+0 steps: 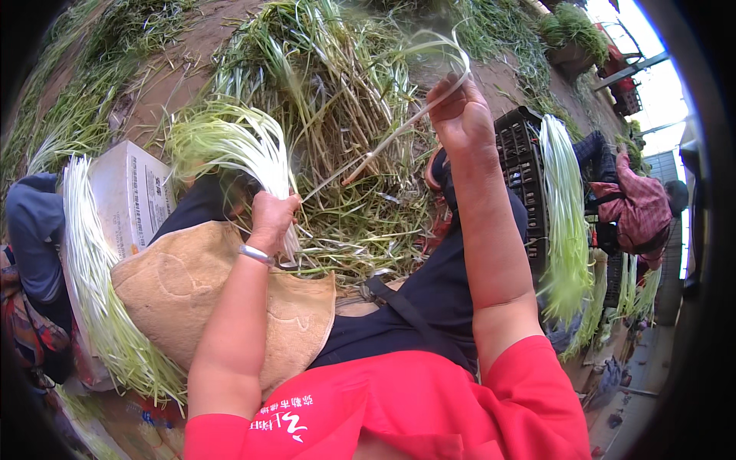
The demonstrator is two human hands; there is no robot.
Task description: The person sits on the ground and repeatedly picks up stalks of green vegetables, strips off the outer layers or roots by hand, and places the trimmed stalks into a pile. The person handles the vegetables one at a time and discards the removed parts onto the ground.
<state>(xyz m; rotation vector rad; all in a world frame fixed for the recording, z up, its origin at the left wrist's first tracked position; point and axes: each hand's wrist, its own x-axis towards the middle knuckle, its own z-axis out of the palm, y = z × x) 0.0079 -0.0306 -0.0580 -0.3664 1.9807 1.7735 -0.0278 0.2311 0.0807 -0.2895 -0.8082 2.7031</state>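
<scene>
My left hand (pixel 271 217) grips a bunch of slender blanched greens (pixel 270 155), likely chives. Their white ends are in the fist, and pale yellow-green leaves fan out above it. Raised further off to the right, my right hand (pixel 464 115) holds one long pale stalk (pixel 397 133) that slants down toward the middle. A thin strand (pixel 333 179) stretches between the left fist and that stalk. A tan cloth (pixel 190 287) covers my left thigh under the left forearm. Loose trimmings (pixel 362 218) lie on the ground below both hands.
A large heap of green leaves and stems (pixel 339 75) rises ahead. Sorted greens (pixel 98 241) drape beside a white printed carton (pixel 129 195) at left. More greens (pixel 563 213) hang by a black plastic crate (pixel 520 155) at right. Another person (pixel 632 207) is farther right.
</scene>
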